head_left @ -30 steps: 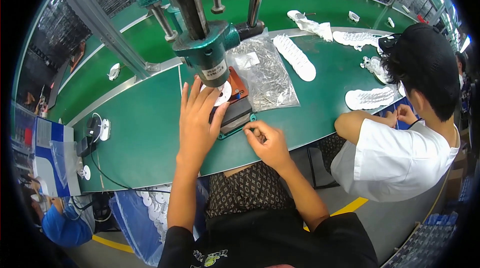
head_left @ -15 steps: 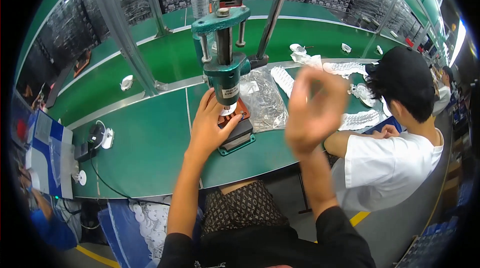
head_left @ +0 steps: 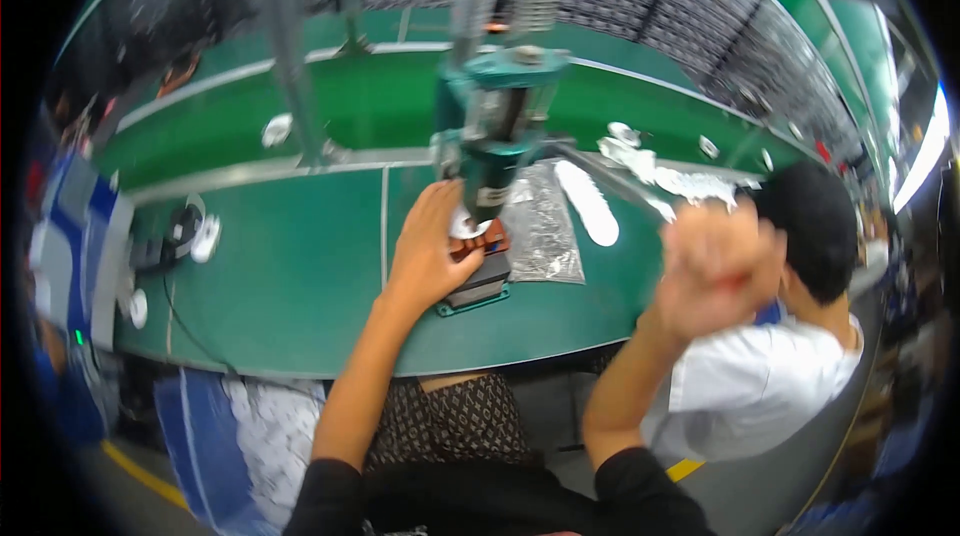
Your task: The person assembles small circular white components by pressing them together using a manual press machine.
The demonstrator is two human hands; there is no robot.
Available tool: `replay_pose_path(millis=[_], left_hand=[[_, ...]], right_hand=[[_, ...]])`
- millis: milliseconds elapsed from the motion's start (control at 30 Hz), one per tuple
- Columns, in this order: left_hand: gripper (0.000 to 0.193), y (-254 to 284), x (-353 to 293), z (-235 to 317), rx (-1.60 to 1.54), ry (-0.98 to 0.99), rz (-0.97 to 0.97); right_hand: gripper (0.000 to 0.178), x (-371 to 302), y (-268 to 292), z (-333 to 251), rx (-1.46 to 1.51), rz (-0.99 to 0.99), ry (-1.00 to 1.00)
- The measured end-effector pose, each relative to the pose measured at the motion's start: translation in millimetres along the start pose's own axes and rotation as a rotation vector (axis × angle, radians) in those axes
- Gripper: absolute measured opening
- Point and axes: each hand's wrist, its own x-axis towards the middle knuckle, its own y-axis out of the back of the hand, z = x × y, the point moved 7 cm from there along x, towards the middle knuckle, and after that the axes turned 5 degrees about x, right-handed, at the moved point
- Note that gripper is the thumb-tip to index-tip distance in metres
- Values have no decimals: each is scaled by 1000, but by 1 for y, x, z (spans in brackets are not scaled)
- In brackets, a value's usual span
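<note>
A teal hand press (head_left: pixel 497 151) stands on the green bench, blurred by motion. Under its ram lies a white round plastic part (head_left: pixel 466 227) on an orange-topped fixture (head_left: pixel 492 239). My left hand (head_left: pixel 428 246) is closed around this part's left side, thumb on the near side, fingertips partly hidden behind the press. To the right, my raised right hand (head_left: pixel 720 271) is closed at the end of the press lever (head_left: pixel 620 179), with a bit of red knob showing in the grip. The lever slopes down toward that hand.
A clear plastic bag of small metal pieces (head_left: pixel 548 231) lies right of the press. Nearby is a stack of white parts (head_left: pixel 588 204). A co-worker in a white shirt (head_left: pixel 770 376) sits close on the right. A cable (head_left: pixel 195 321) crosses the bench at left.
The lever has swung down to the right, with my right hand at its end. The ram has come lower over the white part. My left hand stays at the fixture; the whole view has shifted.
</note>
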Motion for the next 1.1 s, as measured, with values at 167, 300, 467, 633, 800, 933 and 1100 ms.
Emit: replay_pose_path(millis=[167,300,467,633,800,933,1100], left_hand=[[75,7,7,5,-123,1,69],[77,4,0,9,-109,18,122],[69,14,-18,21,7,-121,157],[62,52,-63,33,97,-65,182],[41,72,-141,41,-1167,632,24],[41,55,-194,37,-1346,818,62],[43,61,-221,36,-1302,952,-73]], right_hand=[[58,-76,14,3,-101,84,-54],[50,-14,-4,-19,-4,117,-133],[38,63,-40,39,-110,29,-112],[33,-11,-25,54,-526,-110,-245],[36,-168,-91,40,-849,-766,-56],[41,-229,-113,68,-686,-887,-223],[45,-238,-110,65,-552,-850,-360]])
